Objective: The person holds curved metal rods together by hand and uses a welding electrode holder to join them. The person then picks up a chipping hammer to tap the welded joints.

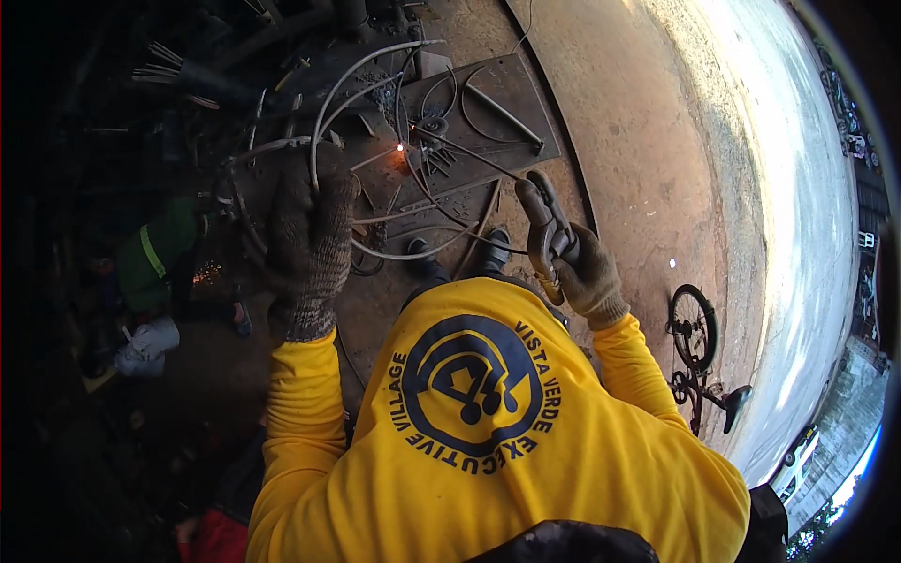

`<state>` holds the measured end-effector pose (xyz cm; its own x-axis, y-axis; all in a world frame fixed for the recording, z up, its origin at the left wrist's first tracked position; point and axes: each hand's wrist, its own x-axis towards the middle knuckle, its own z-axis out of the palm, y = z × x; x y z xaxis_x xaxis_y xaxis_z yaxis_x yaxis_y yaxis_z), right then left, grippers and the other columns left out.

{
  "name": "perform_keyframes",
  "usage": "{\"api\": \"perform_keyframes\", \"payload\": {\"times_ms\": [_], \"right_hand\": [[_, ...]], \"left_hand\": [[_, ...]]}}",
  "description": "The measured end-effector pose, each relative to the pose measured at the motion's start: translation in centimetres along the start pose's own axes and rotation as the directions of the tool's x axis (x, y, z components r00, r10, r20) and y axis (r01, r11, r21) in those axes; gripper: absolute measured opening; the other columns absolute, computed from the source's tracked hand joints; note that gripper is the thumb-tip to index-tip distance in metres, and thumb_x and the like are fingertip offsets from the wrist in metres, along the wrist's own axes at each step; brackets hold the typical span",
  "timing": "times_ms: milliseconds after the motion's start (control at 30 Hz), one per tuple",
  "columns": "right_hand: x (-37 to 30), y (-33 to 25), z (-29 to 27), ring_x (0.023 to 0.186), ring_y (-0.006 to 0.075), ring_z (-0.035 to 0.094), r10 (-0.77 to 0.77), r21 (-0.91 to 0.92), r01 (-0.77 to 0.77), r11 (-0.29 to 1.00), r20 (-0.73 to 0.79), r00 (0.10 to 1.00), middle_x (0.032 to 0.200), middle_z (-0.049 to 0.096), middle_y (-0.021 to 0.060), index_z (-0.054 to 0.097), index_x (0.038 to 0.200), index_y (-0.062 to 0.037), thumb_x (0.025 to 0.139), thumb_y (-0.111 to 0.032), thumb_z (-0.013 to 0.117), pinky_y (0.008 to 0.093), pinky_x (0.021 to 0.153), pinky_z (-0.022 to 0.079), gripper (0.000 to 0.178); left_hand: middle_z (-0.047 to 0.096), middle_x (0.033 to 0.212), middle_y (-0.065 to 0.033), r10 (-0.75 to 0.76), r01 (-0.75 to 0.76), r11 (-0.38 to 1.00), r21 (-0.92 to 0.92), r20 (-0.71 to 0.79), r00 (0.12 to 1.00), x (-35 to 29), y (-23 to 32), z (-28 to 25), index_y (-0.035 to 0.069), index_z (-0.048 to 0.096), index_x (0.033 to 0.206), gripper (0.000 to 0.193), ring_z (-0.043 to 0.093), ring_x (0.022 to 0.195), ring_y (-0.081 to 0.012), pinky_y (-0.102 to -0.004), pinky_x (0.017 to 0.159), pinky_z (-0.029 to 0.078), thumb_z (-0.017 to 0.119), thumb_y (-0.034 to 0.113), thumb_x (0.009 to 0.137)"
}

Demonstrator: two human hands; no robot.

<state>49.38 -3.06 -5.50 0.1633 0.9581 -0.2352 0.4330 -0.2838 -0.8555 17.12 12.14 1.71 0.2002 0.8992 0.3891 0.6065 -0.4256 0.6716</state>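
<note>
My right hand [584, 272], in a knitted glove, is closed around a dark welding electrode holder [542, 218]. A thin electrode rod [469, 152] runs from its jaws up and left toward a bright glowing spot [401, 147] on the metalwork. Also gloved, my left hand [314, 239] is closed at the left side of a curved metal bar [327, 108], which passes in between thumb and fingers; shadow hides part of the grip. This bar arcs over a dark steel work surface [540, 108], among other bent rods.
A metal tube [504, 119] lies on the steel surface with loose metal pieces. At the left, a person in a green top [155, 258] crouches near orange sparks [208, 273]. A bicycle [694, 352] stands at the right beside the pale road [788, 281].
</note>
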Motion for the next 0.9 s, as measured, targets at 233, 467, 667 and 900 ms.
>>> {"api": "perform_keyframes", "payload": {"times_ms": [233, 467, 667, 900], "right_hand": [[-0.3, 0.9, -0.2, 0.100, 0.0269, 0.068, -0.028, 0.034, 0.028, 0.999, -0.017, 0.999, 0.111, 0.068, 0.0192, 0.056, 0.128, 0.0022, 0.084, -0.028, 0.078, 0.0351, 0.090, 0.053, 0.058], [-0.6, 1.0, -0.5, 0.101, 0.0263, 0.067, 0.022, 0.052, -0.022, 0.998, -0.015, 1.000, 0.112, 0.068, 0.0188, 0.055, 0.129, 0.0025, 0.084, -0.026, 0.078, 0.0349, 0.091, 0.052, 0.058], [-0.3, 1.4, -0.4, 0.102, 0.0262, 0.067, 0.018, 0.087, -0.019, 0.996, 0.018, 1.000, 0.113, 0.067, 0.0185, 0.055, 0.129, 0.0026, 0.085, -0.025, 0.078, 0.0349, 0.092, 0.052, 0.057], [0.6, 0.6, -0.3, 0.103, 0.0254, 0.066, 0.020, 0.088, -0.024, 0.996, 0.043, 0.999, 0.113, 0.067, 0.0181, 0.054, 0.130, 0.0022, 0.085, -0.024, 0.077, 0.0346, 0.092, 0.052, 0.057]], "left_hand": [[0.067, 0.120, -0.0139, 0.596, -0.474, 0.557, 0.682, 0.070, 0.800, -0.2, -2.8, -0.4, 0.002, 0.060, 0.127, 0.031, 0.063, 0.115, -0.0218, -0.0347, 0.092, 0.054, 0.060, 0.013, 0.097], [0.067, 0.107, -0.0103, -0.176, 0.194, 0.940, -0.279, 0.088, 0.980, 0.8, -1.6, -1.8, 0.001, 0.064, 0.121, 0.028, 0.067, 0.092, -0.0186, -0.0326, 0.087, 0.054, 0.053, 0.017, 0.101], [0.068, 0.087, -0.0082, -0.343, 0.354, 0.874, -0.332, 0.093, 0.935, 1.3, -0.2, -1.7, 0.000, 0.066, 0.116, 0.031, 0.064, 0.081, -0.0169, -0.0333, 0.084, 0.052, 0.056, 0.024, 0.099], [0.068, 0.085, -0.0108, -0.411, 0.430, 0.781, -0.452, 0.146, 0.900, 0.4, -1.9, -1.9, -0.003, 0.064, 0.119, 0.037, 0.065, 0.080, -0.0191, -0.0364, 0.082, 0.055, 0.058, 0.026, 0.097]]}}
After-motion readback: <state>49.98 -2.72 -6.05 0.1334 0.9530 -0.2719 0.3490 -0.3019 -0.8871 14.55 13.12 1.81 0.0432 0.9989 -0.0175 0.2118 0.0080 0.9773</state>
